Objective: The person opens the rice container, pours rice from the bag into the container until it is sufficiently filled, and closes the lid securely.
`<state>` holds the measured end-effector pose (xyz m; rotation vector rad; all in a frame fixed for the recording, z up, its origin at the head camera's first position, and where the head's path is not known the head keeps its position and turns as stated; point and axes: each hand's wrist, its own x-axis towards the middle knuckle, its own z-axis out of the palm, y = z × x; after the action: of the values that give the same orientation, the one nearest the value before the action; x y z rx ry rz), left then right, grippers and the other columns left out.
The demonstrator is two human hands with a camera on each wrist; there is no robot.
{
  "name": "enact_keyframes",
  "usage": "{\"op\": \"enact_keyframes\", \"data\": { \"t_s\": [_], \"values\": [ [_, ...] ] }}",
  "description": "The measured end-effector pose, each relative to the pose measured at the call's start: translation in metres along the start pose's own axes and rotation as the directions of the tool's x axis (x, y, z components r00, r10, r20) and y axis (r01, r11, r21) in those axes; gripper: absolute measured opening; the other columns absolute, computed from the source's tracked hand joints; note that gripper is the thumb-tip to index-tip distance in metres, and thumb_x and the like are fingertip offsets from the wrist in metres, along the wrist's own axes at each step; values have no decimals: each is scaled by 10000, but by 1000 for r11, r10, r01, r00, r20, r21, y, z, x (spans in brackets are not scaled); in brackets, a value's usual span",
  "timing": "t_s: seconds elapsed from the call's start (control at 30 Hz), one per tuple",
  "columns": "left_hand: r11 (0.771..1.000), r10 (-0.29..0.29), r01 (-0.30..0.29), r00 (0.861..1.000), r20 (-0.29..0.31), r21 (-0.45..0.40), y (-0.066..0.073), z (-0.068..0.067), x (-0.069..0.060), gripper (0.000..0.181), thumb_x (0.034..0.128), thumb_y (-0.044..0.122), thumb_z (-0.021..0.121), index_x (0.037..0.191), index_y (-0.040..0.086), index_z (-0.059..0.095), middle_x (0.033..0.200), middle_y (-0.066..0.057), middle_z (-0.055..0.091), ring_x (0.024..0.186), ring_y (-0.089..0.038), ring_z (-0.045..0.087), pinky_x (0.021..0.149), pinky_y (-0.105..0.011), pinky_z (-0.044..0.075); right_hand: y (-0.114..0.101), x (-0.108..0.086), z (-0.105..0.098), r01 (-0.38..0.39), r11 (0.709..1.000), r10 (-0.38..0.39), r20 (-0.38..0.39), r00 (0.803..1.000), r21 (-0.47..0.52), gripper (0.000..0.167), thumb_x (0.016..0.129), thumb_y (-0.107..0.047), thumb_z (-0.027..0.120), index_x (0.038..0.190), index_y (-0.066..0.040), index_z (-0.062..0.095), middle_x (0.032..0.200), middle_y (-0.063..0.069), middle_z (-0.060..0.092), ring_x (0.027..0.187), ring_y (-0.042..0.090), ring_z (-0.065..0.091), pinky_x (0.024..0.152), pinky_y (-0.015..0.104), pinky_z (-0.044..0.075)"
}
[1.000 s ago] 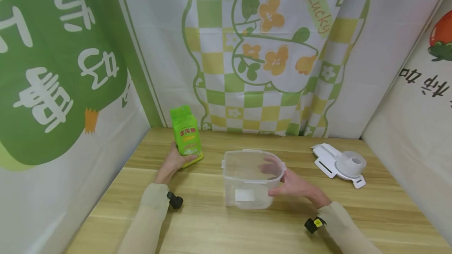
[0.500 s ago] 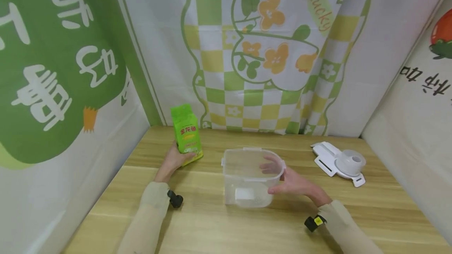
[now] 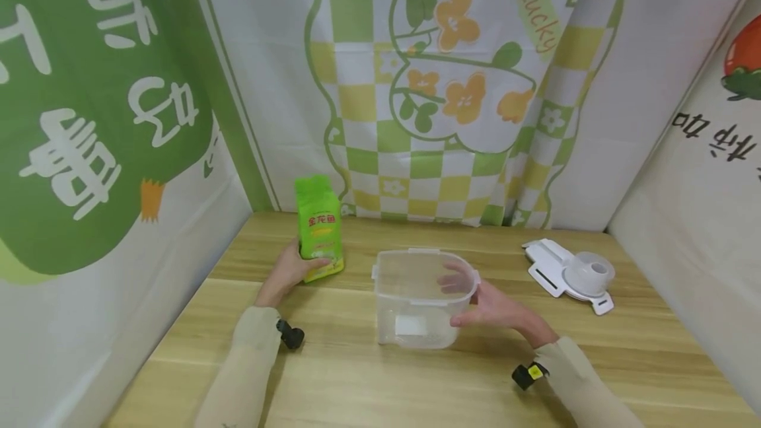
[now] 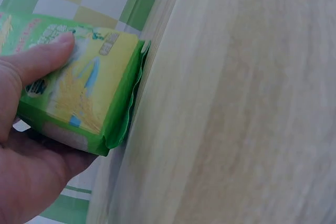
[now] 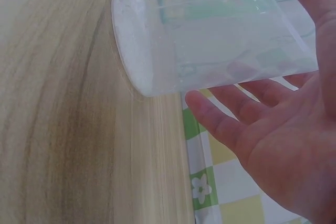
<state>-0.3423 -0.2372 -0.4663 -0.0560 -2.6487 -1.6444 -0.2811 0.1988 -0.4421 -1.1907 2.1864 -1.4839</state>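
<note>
A bright green bag with Chinese lettering stands upright at the table's back left. My left hand grips its lower part, thumb across the front. In the left wrist view, the bag's yellow lower front and green bottom edge show, with the thumb on the printed face. A clear plastic container, with no lid on it, stands at mid table. My right hand holds its rounded right end, thumb in front and fingers behind. The right wrist view shows the container wall between thumb and fingers, the palm apart from it.
A white plastic lid with a clear round cup on it lies at the right back of the wooden table. Printed cloth hangs behind the table and along both sides.
The green bag has shifted slightly right and turned more upright in my left hand. My right hand and the container have stayed where they were.
</note>
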Motion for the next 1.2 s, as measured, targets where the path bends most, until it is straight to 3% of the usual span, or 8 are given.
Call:
{"op": "enact_keyframes", "data": {
  "t_s": [0.13, 0.27, 0.37, 0.5, 0.77, 0.9, 1.07, 1.2],
  "values": [
    [999, 40, -40, 999, 36, -1, 0, 1, 0, 738, 813, 322, 804, 1408, 121, 417, 1307, -151, 610, 1186, -326, 587, 1064, -515, 415, 0, 1, 0, 9, 1000, -9, 4, 1000, -2, 979, 770, -79, 814, 1515, -58, 179, 1425, 333, 429, 1262, 534, 477, 972, 274, 493],
    [996, 74, -71, 996, 54, -53, -1, 5, -1, 717, 829, 319, 789, 1415, 136, 418, 1290, -137, 626, 1155, -298, 614, 1037, -485, 448, 0, 0, 1, 8, 1000, -8, 1, 1000, 1, 969, 773, -70, 811, 1510, -44, 184, 1418, 338, 432, 1260, 537, 476, 966, 270, 494],
    [992, 68, -63, 996, 53, -106, 4, 5, -5, 714, 852, 306, 767, 1438, 137, 395, 1289, -150, 626, 1131, -288, 633, 1013, -465, 476, 0, -1, 1, 3, 1000, -3, 0, 1000, 2, 965, 776, -72, 809, 1509, -42, 183, 1416, 341, 432, 1261, 539, 475, 962, 271, 496],
    [978, 20, -6, 998, 66, -210, 8, 3, -7, 707, 876, 346, 735, 1457, 171, 374, 1314, -133, 611, 1119, -258, 648, 980, -430, 513, -1, -2, 2, -2, 1000, 2, -8, 1000, -4, 961, 776, -72, 808, 1508, -39, 186, 1415, 337, 437, 1258, 535, 480, 964, 291, 499],
    [913, -13, 25, 999, 32, -408, 17, 0, -8, 709, 884, 371, 720, 1467, 207, 351, 1332, -89, 585, 1082, -170, 661, 932, -363, 546, -3, -2, -1, -6, 999, 6, -8, 1000, -41, 943, 793, -86, 800, 1510, -68, 188, 1423, 312, 443, 1261, 519, 487, 959, 325, 501],
    [863, -38, 44, 999, 22, -503, 19, 4, -6, 662, 903, 356, 703, 1450, 194, 369, 1228, -28, 630, 1002, -132, 687, 870, -348, 572, -2, -2, -2, -6, 999, 6, -3, 1000, -37, 940, 799, -84, 797, 1509, -60, 181, 1428, 318, 436, 1266, 522, 482, 957, 310, 501],
    [823, -82, 78, 996, 17, -563, 22, 12, -7, 598, 925, 322, 682, 1425, 166, 393, 1106, 35, 667, 933, -116, 698, 819, -339, 585, -1, -2, -1, -7, 1000, 8, 1, 1000, -29, 940, 800, -79, 797, 1509, -62, 179, 1430, 323, 431, 1269, 528, 475, 960, 313, 502],
    [782, -120, 108, 992, 21, -614, 28, 15, -8, 578, 923, 311, 684, 1414, 182, 407, 1132, 30, 653, 969, -123, 685, 852, -346, 576, -1, -2, 0, -19, 999, 19, -2, 1000, -27, 936, 803, -83, 796, 1509, -77, 181, 1434, 315, 430, 1276, 523, 471, 973, 348, 494]
  ]
}}
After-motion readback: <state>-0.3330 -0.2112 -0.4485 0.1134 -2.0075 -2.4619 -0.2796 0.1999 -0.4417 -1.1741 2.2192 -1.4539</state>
